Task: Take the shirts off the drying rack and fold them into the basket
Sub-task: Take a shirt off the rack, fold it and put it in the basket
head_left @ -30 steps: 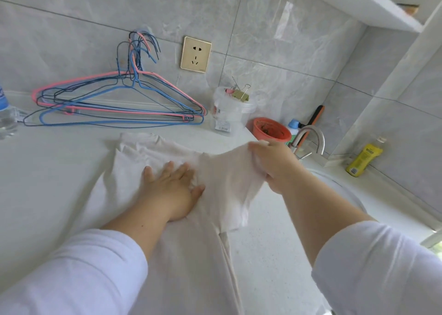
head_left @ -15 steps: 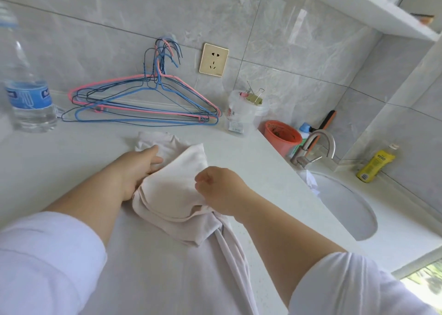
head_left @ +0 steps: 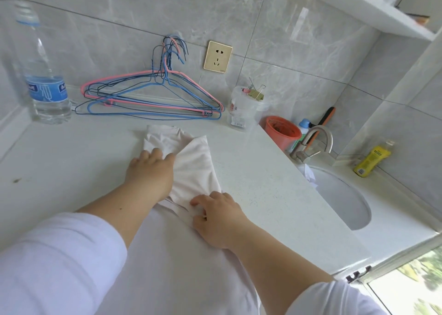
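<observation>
A cream shirt (head_left: 193, 164) lies on the white counter (head_left: 258, 183), its sleeve folded in over the body. My left hand (head_left: 150, 173) rests on the upper part of the shirt with fingers slightly bent, pressing the cloth down. My right hand (head_left: 215, 216) sits at the lower edge of the folded sleeve, fingers curled and pinching the fabric there. The shirt's lower part runs toward me under my arms. No basket or drying rack is in view.
Several wire hangers (head_left: 148, 97) lean against the tiled wall behind the shirt. A water bottle (head_left: 40, 75) stands at the far left. A plastic tub with clips (head_left: 244, 109), an orange cup (head_left: 282, 130), a tap (head_left: 315, 145), the sink (head_left: 342, 202) and a yellow bottle (head_left: 373, 159) are at the right.
The right hand carried the sleeve across onto the shirt body and then slid down to its lower edge. The left hand shifted from the shirt's middle up toward the collar end.
</observation>
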